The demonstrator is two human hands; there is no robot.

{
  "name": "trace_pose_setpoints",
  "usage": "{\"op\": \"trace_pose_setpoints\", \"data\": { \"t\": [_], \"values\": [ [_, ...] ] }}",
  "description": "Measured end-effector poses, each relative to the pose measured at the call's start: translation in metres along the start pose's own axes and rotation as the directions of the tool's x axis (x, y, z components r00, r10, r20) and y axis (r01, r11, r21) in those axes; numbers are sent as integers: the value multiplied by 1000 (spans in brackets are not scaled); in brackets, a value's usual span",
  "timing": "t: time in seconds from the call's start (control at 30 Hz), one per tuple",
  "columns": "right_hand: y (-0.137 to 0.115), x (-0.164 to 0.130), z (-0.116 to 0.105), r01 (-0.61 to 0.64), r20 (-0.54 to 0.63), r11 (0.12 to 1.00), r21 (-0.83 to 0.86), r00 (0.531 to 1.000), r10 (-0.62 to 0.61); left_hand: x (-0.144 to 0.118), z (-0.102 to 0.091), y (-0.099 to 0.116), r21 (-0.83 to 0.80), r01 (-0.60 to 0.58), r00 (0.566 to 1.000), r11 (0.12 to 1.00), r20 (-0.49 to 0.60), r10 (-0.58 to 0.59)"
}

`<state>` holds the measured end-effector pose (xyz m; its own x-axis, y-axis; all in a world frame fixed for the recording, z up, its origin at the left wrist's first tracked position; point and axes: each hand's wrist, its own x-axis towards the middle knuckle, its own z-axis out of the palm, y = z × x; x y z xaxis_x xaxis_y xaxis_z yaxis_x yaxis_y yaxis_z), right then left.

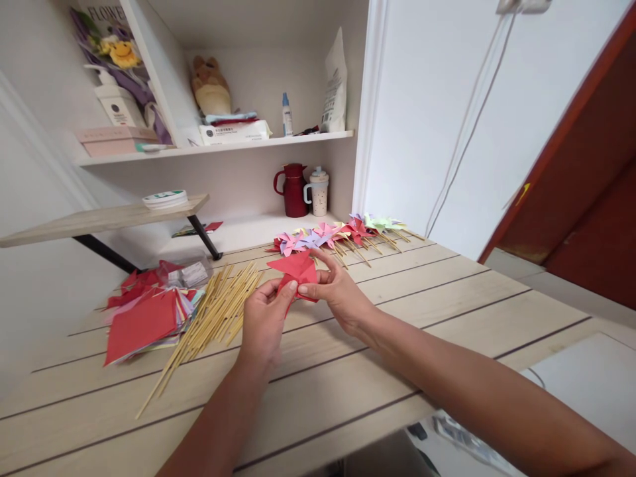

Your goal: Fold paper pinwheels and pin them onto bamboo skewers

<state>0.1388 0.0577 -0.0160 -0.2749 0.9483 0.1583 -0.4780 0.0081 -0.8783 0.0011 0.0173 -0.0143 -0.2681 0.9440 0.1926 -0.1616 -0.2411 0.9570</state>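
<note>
Between my two hands is a red paper pinwheel (297,266), its pointed flaps folded inward and held above the table. My left hand (268,311) pinches its lower left side, thumb near the centre. On the right side, my right hand (334,289) grips it with the thumb at the centre and the index finger stretched along the upper edge. Left of my hands lies a loose heap of thin wooden sticks (213,311). Beside that heap is a stack of coloured paper squares (142,326) with a red one on top. Several finished pinwheels (322,235) on sticks lie behind my hands.
A clear plastic box (191,273) sits behind the paper stack, below a small raised wooden shelf (114,220) with black legs. A dark red jug (295,192) and a speckled cup (318,193) stand at the back. The slatted table (447,291) ends at the right.
</note>
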Motion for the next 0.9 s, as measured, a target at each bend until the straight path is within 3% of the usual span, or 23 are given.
{"op": "trace_pose_setpoints", "data": {
  "t": [0.17, 0.4, 0.7, 0.9],
  "values": [
    [-1, 3, 1, -47, 15, 999, 18, 999, 47, 1, -1, 0, 68, -13, 1000, 998, -2, 14],
    [-2, 1, 3, 0, 47, 999, -37, 999, 2, 0, -1, -2, 72, -43, 999, 996, 23, 42],
    [2, 2, 2, 4, 44, 998, -65, 999, -1, 3, -2, -5, 62, 16, 1000, 998, 19, -17],
    [4, 1, -2, 49, 19, 993, -108, 999, -47, 2, -1, -1, 72, 14, 998, 997, -66, -9]
  ]
}}
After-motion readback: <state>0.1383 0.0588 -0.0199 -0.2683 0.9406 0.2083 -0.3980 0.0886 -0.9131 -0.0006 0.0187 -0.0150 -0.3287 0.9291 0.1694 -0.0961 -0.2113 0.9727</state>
